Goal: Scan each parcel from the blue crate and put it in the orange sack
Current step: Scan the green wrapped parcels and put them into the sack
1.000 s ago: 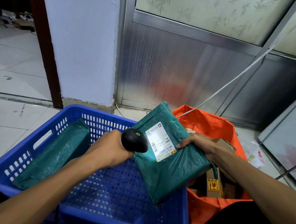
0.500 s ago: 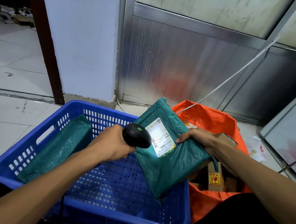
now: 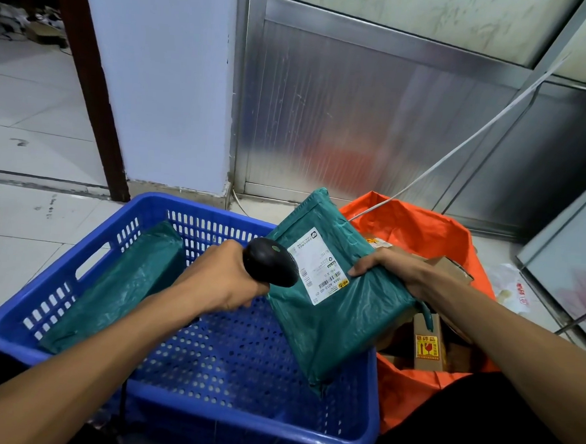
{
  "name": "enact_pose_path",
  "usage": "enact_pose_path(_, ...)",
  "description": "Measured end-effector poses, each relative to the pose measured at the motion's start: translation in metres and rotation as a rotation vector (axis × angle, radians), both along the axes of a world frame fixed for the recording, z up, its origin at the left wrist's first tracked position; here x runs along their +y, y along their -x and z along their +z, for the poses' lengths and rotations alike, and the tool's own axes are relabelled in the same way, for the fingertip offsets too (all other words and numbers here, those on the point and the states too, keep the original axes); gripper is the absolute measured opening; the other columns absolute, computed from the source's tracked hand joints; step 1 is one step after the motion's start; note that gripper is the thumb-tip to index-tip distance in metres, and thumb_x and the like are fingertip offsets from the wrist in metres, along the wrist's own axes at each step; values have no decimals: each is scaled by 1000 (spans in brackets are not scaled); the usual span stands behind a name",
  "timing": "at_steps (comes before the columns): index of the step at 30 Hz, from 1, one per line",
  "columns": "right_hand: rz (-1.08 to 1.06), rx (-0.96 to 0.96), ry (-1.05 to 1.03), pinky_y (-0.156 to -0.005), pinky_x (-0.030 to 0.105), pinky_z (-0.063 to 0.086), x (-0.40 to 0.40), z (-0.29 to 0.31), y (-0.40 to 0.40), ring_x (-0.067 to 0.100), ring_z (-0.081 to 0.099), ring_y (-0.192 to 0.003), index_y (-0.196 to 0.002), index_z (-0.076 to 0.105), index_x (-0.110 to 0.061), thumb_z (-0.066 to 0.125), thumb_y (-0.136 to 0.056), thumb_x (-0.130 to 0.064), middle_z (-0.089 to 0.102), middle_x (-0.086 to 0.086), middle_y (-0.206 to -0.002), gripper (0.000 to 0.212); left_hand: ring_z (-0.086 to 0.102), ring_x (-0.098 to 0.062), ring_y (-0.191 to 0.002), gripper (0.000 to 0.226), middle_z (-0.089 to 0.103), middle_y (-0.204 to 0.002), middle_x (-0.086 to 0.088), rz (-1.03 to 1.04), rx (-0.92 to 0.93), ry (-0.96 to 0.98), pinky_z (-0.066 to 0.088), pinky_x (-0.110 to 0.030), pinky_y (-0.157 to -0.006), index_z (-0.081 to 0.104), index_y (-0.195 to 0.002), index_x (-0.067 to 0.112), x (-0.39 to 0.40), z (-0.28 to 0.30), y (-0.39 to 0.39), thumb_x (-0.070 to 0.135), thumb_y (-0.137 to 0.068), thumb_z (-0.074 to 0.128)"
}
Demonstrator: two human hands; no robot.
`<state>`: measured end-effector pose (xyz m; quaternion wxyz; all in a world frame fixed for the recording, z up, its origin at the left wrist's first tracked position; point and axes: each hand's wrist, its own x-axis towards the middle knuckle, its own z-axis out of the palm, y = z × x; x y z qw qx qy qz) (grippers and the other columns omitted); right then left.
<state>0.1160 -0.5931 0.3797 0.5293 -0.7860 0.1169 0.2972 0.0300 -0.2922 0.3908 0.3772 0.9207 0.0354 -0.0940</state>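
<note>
Pinching the green parcel [image 3: 339, 314] in my right hand [image 3: 396, 272], long axis toward me, orange sack [image 3: 418, 229] directly right; left hand [image 3: 223, 279] grips scanner [image 3: 270, 266].

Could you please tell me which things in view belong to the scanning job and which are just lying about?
Job: scanner in left hand; held parcel in right hand; crate; crate parcel; sack.
Lying about: white cable; plastic bag on the floor.

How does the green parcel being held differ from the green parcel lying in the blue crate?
The held parcel is gripped by the right hand over the crate's right side; the crate parcel leans untouched against the left wall. The held one shows a white label; the other shows none. Both are green plastic mailers.
</note>
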Motion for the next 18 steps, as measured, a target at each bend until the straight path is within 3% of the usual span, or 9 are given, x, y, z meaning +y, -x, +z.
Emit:
enact_pose_path(3, 2, 8, 3, -91, 50, 57, 0, 0, 0, 40, 71, -101, -117, 68, 0, 87, -55, -15, 73, 21, -110, 67, 62, -10, -45, 8, 73, -60, -1, -7, 6, 12, 52, -26, -52, 74, -83, 16, 0, 0, 0, 20, -79, 78)
enact_pose_path(8, -8, 2, -3, -85, 47, 59, 0, 0, -1, 39, 72, -95, -114, 69, 2, 83, -61, -9, 74, 22, -107, 56, 58, -8, -39, 8, 73, -57, 0, 14, 10, 32, 56, -30, -58, 73, -74, 15, 0, -2, 0, 21, -78, 77)
enact_pose_path(12, -22, 33, -28, -84, 46, 58, -6, -2, -2, 40, 70, -98, -118, 67, 3, 83, -59, -9, 72, 24, -112, 63, 56, -11, -37, 8, 73, -58, -3, 36, 14, 82, 52, -30, -56, 74, -77, 13, -1, -2, 0, 21, -79, 76)
enact_pose_path(15, -45, 70, -77, -80, 42, 60, -13, -1, -1, 36, 71, -90, -113, 69, 1, 77, -69, -8, 72, 23, -111, 46, 55, -13, -38, 9, 74, -60, -4, 48, 8, 103, 51, -30, -56, 74, -78, 13, 0, -2, -1, 22, -79, 75)
enact_pose_path(18, -63, 105, -141, -77, 37, 60, -23, -1, 1, 32, 72, -82, -106, 72, 0, 75, -65, -11, 73, 21, -107, 42, 54, -9, -35, 8, 73, -58, -3, 46, 7, 125, 48, -27, -55, 74, -79, 14, 0, -1, -1, 21, -81, 77)
